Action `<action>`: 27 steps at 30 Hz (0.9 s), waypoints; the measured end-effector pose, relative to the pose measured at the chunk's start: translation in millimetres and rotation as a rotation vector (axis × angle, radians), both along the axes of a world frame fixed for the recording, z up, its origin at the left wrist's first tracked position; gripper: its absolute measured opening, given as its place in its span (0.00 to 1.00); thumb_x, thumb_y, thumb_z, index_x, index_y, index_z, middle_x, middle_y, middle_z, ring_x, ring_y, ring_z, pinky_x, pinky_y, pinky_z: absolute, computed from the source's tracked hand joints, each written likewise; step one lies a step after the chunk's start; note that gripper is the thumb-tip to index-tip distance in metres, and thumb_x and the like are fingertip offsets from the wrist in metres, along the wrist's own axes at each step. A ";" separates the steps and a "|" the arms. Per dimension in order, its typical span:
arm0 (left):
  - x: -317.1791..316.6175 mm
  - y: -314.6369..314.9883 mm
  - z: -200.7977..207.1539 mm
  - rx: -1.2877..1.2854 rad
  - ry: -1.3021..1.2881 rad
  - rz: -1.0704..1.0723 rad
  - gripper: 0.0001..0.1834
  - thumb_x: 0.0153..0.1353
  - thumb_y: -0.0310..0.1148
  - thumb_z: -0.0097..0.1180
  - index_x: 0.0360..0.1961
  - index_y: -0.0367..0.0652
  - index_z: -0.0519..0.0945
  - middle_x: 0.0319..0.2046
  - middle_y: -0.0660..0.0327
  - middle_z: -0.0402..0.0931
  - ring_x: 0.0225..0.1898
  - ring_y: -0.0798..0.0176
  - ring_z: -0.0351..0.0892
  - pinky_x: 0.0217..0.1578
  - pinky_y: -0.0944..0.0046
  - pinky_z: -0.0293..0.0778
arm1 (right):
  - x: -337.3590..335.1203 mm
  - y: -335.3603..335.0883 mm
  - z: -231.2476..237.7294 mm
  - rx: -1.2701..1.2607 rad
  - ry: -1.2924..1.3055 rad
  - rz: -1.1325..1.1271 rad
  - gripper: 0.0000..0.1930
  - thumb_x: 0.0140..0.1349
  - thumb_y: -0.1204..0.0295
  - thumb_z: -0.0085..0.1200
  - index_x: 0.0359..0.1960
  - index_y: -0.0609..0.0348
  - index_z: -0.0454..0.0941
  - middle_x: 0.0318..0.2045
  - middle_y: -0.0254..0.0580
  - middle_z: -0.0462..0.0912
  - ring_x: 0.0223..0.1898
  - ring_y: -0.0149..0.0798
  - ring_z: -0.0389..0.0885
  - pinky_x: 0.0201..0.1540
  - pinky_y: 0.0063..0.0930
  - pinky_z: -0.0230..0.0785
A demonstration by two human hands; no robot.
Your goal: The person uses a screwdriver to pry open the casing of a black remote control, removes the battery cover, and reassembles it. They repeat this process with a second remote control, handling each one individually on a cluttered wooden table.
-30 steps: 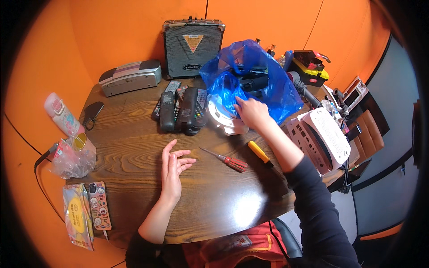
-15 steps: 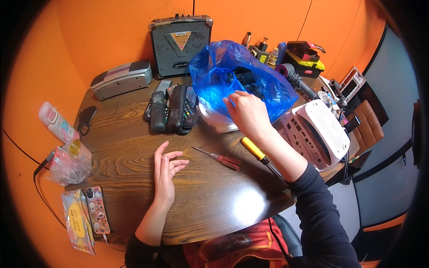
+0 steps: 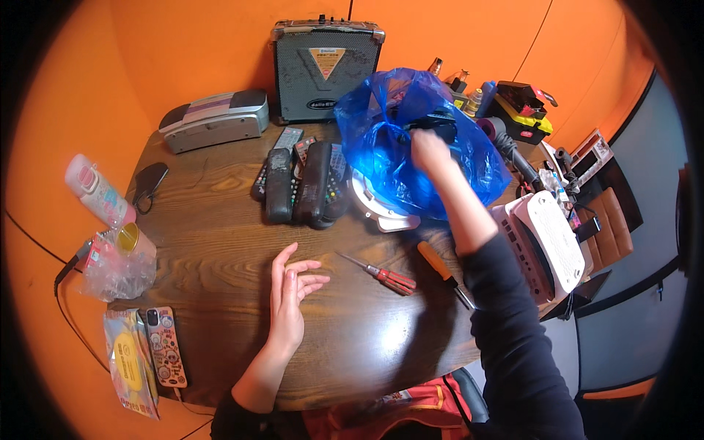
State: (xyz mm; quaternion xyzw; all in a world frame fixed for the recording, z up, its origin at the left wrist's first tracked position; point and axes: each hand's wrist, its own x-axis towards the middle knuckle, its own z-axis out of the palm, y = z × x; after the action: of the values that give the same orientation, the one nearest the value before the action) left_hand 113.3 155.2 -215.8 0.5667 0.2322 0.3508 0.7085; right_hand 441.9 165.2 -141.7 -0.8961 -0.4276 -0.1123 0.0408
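My right hand (image 3: 433,152) reaches over the mouth of a blue plastic bag (image 3: 374,165), right beside dark objects (image 3: 438,125) inside it. Its fingers are blurred and partly hidden, so any hold is unclear. Under the bag's near side shows a white curved plastic part (image 3: 385,214). My left hand (image 3: 290,293) hovers over the wooden table (image 3: 213,271), fingers spread, holding nothing. Between my arms lie a red-handled screwdriver (image 3: 389,277) and a screwdriver with a yellow-orange handle (image 3: 436,260).
Several remote controls (image 3: 317,180) lie left of the bag, before a grey speaker (image 3: 328,73) and a silver radio-like box (image 3: 216,121). White routers (image 3: 546,238) are stacked at right. A toolbox (image 3: 524,110) stands far right. A bottle (image 3: 95,187), phone (image 3: 167,348) and wipes pack (image 3: 130,359) line the left.
My right hand has moved farther forward into the bag's opening. My left hand keeps nearly the same pose. The whole view has shifted slightly, so things on the table appear farther right.
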 end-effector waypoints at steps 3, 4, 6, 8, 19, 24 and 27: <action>-0.6 -1.2 3.6 -0.022 0.003 -0.001 0.26 0.68 0.48 0.27 0.60 0.43 0.52 0.43 0.52 0.69 0.41 0.60 0.74 0.45 0.61 0.69 | -47.8 -48.7 -6.7 -0.215 0.102 0.051 0.12 0.56 0.72 0.44 0.41 0.52 0.75 0.35 0.55 0.79 0.37 0.53 0.80 0.37 0.44 0.74; -0.3 -1.8 4.4 -0.020 -0.004 0.000 0.26 0.68 0.48 0.26 0.60 0.43 0.53 0.43 0.51 0.69 0.40 0.60 0.75 0.45 0.61 0.69 | -62.6 -65.4 -6.2 -0.222 0.155 0.051 0.15 0.59 0.67 0.44 0.48 0.49 0.71 0.35 0.55 0.79 0.38 0.54 0.80 0.37 0.45 0.74; -0.2 -3.6 5.9 -0.031 -0.016 -0.015 0.26 0.68 0.47 0.26 0.60 0.43 0.53 0.43 0.51 0.69 0.40 0.59 0.75 0.44 0.61 0.69 | -86.1 -98.3 -0.3 -0.206 0.204 0.099 0.24 0.60 0.56 0.45 0.57 0.46 0.64 0.31 0.59 0.79 0.34 0.57 0.79 0.35 0.47 0.72; -0.3 -4.3 6.9 -0.034 -0.028 -0.019 0.25 0.68 0.46 0.26 0.60 0.42 0.53 0.43 0.51 0.69 0.39 0.59 0.75 0.44 0.62 0.70 | -98.1 -120.5 8.7 -0.177 0.242 0.047 0.26 0.61 0.56 0.44 0.58 0.52 0.62 0.25 0.59 0.78 0.30 0.59 0.78 0.34 0.47 0.71; 0.1 -4.5 6.1 0.003 0.008 0.013 0.25 0.68 0.47 0.26 0.61 0.44 0.53 0.43 0.52 0.69 0.39 0.61 0.75 0.44 0.62 0.69 | 1.1 -50.9 14.9 -0.087 0.286 -0.190 0.12 0.56 0.80 0.43 0.40 0.68 0.74 0.45 0.61 0.74 0.49 0.56 0.72 0.47 0.39 0.68; -0.9 -4.6 5.5 0.000 -0.012 0.010 0.25 0.68 0.47 0.26 0.61 0.44 0.53 0.43 0.53 0.69 0.39 0.60 0.75 0.44 0.63 0.69 | 61.4 -40.3 -27.2 -0.228 0.316 -0.320 0.17 0.54 0.76 0.47 0.47 0.60 0.75 0.48 0.52 0.75 0.52 0.51 0.72 0.51 0.37 0.67; -1.6 -5.8 5.1 -0.009 -0.038 -0.012 0.25 0.68 0.46 0.27 0.60 0.42 0.53 0.44 0.51 0.69 0.40 0.59 0.75 0.44 0.61 0.68 | 84.4 -40.6 -29.6 -0.563 0.216 -0.259 0.19 0.52 0.72 0.50 0.48 0.56 0.75 0.48 0.49 0.75 0.50 0.49 0.73 0.50 0.35 0.67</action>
State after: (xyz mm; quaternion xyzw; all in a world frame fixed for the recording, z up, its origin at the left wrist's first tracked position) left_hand 111.7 149.4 -210.6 0.5580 0.2170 0.3561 0.7175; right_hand 526.3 124.6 -171.4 -0.9258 -0.3174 0.1019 -0.1781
